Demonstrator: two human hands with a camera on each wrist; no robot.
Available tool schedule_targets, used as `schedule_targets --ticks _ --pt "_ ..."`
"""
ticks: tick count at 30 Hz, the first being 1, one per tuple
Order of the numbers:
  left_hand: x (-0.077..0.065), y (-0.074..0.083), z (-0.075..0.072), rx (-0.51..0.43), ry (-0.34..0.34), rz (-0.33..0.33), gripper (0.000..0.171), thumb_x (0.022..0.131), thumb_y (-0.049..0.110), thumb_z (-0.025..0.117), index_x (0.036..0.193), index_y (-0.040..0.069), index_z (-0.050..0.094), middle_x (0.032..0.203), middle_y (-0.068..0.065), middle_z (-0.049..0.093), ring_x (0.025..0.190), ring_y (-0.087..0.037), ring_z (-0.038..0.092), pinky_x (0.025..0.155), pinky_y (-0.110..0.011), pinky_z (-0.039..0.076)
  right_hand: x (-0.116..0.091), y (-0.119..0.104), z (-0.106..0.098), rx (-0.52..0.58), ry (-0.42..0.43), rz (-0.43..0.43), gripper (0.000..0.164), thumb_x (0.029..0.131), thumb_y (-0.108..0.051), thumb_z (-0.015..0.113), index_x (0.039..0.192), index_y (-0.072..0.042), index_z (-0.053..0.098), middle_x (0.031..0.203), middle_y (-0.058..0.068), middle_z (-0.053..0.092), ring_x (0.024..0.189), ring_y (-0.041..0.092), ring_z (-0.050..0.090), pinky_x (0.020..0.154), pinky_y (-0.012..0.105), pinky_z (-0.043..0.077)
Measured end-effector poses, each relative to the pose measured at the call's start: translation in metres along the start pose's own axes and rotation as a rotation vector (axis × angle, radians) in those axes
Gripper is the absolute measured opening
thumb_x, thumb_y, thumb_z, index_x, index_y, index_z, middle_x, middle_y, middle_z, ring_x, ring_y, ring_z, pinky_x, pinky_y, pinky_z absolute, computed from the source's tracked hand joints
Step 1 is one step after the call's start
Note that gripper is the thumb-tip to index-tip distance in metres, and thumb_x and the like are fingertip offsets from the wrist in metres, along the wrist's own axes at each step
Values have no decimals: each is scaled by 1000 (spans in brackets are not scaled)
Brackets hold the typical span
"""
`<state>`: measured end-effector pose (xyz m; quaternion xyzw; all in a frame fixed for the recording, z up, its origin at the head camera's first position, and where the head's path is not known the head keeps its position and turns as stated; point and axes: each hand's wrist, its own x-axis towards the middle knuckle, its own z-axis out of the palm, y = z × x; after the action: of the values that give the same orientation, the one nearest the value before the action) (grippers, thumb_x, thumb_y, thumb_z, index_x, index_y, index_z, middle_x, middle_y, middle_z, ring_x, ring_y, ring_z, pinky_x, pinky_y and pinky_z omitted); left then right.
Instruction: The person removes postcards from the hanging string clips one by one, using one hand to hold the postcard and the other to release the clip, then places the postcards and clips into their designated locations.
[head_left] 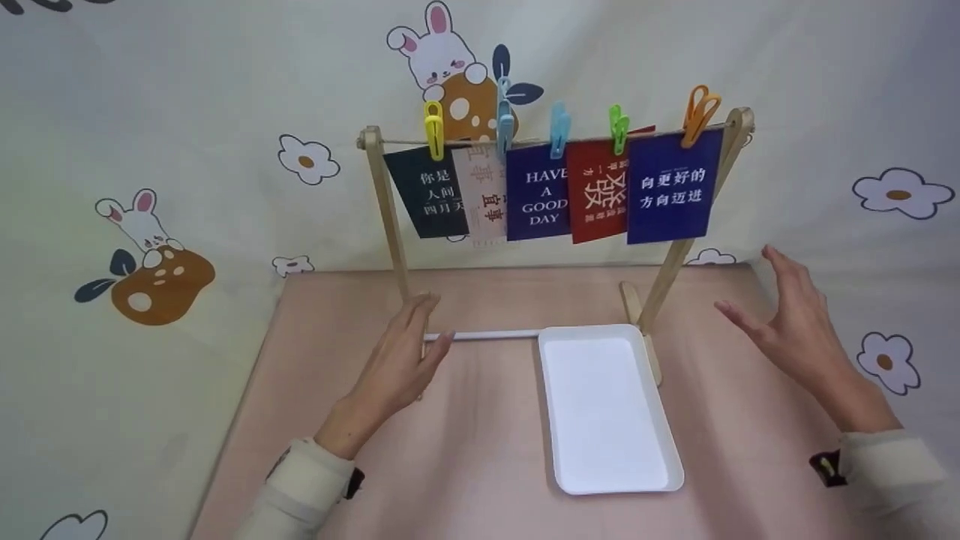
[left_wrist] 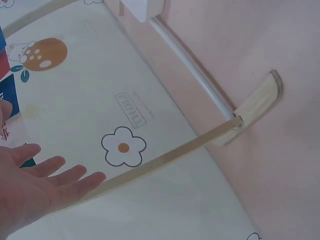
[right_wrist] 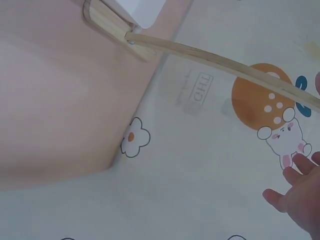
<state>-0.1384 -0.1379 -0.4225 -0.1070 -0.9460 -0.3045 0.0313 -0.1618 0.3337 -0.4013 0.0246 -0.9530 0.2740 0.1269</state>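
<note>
My left hand (head_left: pixel 394 364) hovers beside the left wooden post (head_left: pixel 388 217) of a small drying rack, fingers extended and holding nothing. To the right of the rack my right hand (head_left: pixel 802 334) is held in the air, thumb and fingers spread apart. Between the posts runs a string (head_left: pixel 405 142) with several cards hanging from it, among them a blue card (head_left: pixel 671 217), a red card (head_left: pixel 589 214) and a dark green card (head_left: pixel 427 214). Clothespins hold them: a yellow one (head_left: pixel 435 131), a green one (head_left: pixel 619 131), an orange one (head_left: pixel 697 124) and light blue ones.
A white tray (head_left: pixel 560 450) lies on the pink tabletop (head_left: pixel 465 435), close to the foot of the right post (head_left: pixel 667 277). A white rod (head_left: pixel 487 335) crosses low between the posts. Behind stands a pale backdrop (head_left: pixel 225 90) printed with rabbits and flowers.
</note>
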Motion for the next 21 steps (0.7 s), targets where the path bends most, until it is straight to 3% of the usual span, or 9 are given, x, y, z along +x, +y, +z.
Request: schedule_targets --ticks 4,10,16,21 --pt "6 11 0 -10 -20 3 60 103 39 54 153 11 38 159 -14 37 148 -32 38 119 -54 35 6 -4 -8 4 -2 6 99 89 -32 77 160 -5 12 160 32 22 144 55 24 115 75 18" --pt "15 22 -1 -21 -34 -5 60 103 41 52 153 12 37 160 -11 38 148 -29 38 120 -51 36 15 -10 -24 -2 12 -75 99 87 -29 80 159 -5 17 160 31 26 145 53 25 118 74 12" --pt "23 37 -6 -52 -38 37 58 103 40 52 151 11 40 157 -9 43 148 -26 39 122 -47 33 26 -20 -42 -11 4 -68 100 86 -30 80 160 -9 16 162 27 24 147 51 23 117 73 17" --pt "32 51 -8 -107 -55 40 57 103 40 51 151 12 40 157 -10 43 149 -29 37 125 -52 27 38 -32 -60 -26 0 -82 103 83 -27 83 160 -9 17 162 28 24 147 51 23 119 71 16"
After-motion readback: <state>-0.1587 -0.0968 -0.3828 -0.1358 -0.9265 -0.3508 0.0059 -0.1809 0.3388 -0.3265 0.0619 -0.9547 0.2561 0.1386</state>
